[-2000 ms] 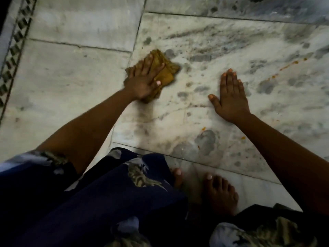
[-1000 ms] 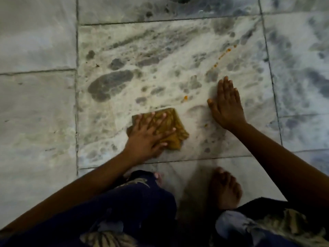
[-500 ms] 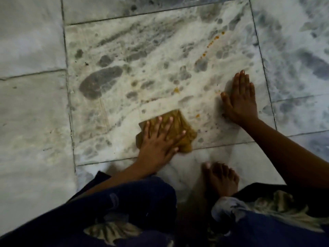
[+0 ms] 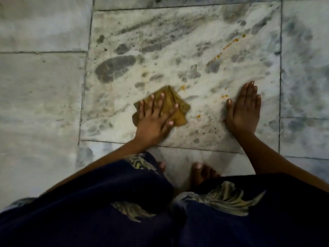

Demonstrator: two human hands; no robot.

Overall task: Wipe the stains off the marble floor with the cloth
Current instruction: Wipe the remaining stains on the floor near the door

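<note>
From the head camera, looking straight down: the left hand (image 4: 154, 120) lies flat on the mustard-yellow cloth (image 4: 175, 106), fingers straight and spread, palm pressing it onto the marble floor (image 4: 160, 50). The cloth sits bunched under the fingers and pokes out past the fingertips on the far and right sides, with a small corner showing at the left of the palm. An orange stain (image 4: 182, 87) sits just beyond the cloth's far edge. More orange spots (image 4: 224, 96) lie between the cloth and the right hand (image 4: 244, 108), which is planted flat on the bare tile, fingers straight and together, holding nothing. A dotted orange trail (image 4: 229, 45) runs away to the far right. Near the bottom, bare toes (image 4: 200, 169) show beside dark blue patterned clothing (image 4: 124, 202).
</note>
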